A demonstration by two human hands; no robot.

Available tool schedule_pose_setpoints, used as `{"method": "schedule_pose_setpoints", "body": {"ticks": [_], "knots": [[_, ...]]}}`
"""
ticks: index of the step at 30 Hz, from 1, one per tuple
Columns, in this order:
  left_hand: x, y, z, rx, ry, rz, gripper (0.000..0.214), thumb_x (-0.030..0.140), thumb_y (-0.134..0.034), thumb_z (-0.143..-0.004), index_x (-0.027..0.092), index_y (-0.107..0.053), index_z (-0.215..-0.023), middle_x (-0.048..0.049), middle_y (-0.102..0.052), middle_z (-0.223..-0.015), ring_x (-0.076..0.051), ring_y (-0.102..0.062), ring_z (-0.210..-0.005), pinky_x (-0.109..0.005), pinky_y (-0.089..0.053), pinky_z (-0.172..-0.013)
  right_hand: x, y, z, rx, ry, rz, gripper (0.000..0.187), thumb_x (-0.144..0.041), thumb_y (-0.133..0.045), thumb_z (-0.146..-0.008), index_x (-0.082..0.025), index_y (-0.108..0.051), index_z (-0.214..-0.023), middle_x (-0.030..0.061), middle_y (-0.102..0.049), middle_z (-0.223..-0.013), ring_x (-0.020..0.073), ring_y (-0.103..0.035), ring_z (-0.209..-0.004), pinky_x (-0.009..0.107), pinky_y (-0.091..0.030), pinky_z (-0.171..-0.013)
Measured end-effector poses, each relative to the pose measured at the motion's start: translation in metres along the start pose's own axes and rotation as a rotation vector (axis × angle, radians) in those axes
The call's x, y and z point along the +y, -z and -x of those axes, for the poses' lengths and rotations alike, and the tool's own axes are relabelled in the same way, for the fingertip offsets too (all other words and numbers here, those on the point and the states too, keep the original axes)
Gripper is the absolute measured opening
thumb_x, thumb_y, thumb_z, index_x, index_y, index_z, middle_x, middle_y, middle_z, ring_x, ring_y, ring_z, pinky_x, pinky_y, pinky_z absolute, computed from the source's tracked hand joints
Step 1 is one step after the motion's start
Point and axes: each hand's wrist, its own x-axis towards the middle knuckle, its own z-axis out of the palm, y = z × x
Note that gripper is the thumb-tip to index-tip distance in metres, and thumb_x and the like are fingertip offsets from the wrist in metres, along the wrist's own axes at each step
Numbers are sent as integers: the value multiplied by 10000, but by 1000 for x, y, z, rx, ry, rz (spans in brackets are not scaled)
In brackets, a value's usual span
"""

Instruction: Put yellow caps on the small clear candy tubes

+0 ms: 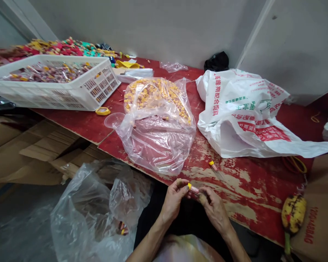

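Note:
Between my two hands, just off the table's front edge, is a small yellow-capped tube (194, 188) with a pink and white label. My left hand (174, 198) pinches it near the yellow end. The fingers of my right hand (213, 207) close around its other end, where the fingertips partly hide it. A similar yellow-capped piece (213, 166) lies on the red table (251, 196), with something clear and thin at its lower end. Beyond my hands is a clear plastic bag (155, 142) with many yellow-capped pieces (153, 91) inside.
A white plastic crate (71, 96) of wrapped pieces stands at left, before a colourful heap (62, 47). White printed sacking (243, 112) lies at right. Below left hangs a clear bag (82, 214) near cardboard (35, 145). A banana (293, 214) is by a carton (319, 214).

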Motion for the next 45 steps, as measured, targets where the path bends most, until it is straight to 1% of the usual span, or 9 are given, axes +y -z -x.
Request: {"method": "schedule_pose_setpoints", "body": {"ticks": [2,6,9,14,17,21,33,41,45], "knots": [[1,0,0,-4,5,-3,283,284,-769,-657,140,-633,-860,-17,-666,-742,-122,-611,-610,-219,-468,-572,-1,1,1,24,19,4,345,-446,-518,-835,-193,-595,-1057,62,-655,-998,199,-606,-864,273,-456,-735],[0,-1,0,-23,14,-17,280,282,-774,-649,134,-645,-848,-17,-664,-733,-107,-593,-576,-214,-466,-558,2,2,2,-21,-51,-9,395,-520,-391,-887,-183,-593,-847,-2,-576,-626,149,-505,-542,251,-364,-510],[-3,0,0,-20,11,-17,285,288,-776,-647,133,-648,-850,-16,-661,-724,-105,-587,-569,-211,-463,-551,5,2,1,-40,-76,-39,471,-547,-313,-902,-181,-558,-733,-14,-503,-552,136,-451,-493,251,-323,-471],[-5,1,0,-6,5,-34,275,306,-753,-681,140,-641,-868,-15,-661,-737,-104,-589,-585,-206,-455,-558,1,1,4,30,-51,-45,425,-455,-523,-832,-183,-520,-1158,78,-627,-1067,196,-592,-893,285,-456,-752],[-5,0,0,3,-3,-27,285,318,-760,-674,139,-643,-862,-4,-649,-717,-98,-577,-575,-205,-457,-551,0,0,5,20,-61,-20,372,-494,-435,-870,-175,-565,-1012,38,-630,-797,173,-568,-678,270,-422,-609],[-2,1,-2,21,-19,-10,297,324,-764,-671,137,-646,-869,-3,-643,-703,-102,-578,-582,-208,-465,-549,4,2,3,-8,-80,-38,456,-553,-322,-899,-182,-573,-813,-39,-434,-518,133,-403,-462,253,-284,-462],[-1,-3,2,23,-28,-23,267,269,-790,-623,144,-657,-818,2,-644,-713,-113,-585,-591,-217,-468,-556,3,-1,3,69,-20,-22,363,-492,-396,-890,-185,-580,-952,40,-639,-787,185,-571,-679,270,-424,-601],[-3,0,1,5,-30,-9,256,255,-785,-628,145,-666,-826,-7,-656,-747,-121,-599,-612,-226,-480,-579,4,3,4,85,16,-16,374,-421,-523,-826,-183,-555,-1112,86,-649,-1045,213,-614,-892,299,-479,-757],[-3,0,1,-15,-14,-29,244,262,-785,-628,143,-678,-812,-8,-649,-746,-117,-588,-603,-230,-480,-575,8,2,3,61,-82,-23,382,-517,-420,-871,-174,-587,-865,-5,-563,-599,147,-501,-516,249,-369,-485]]}}
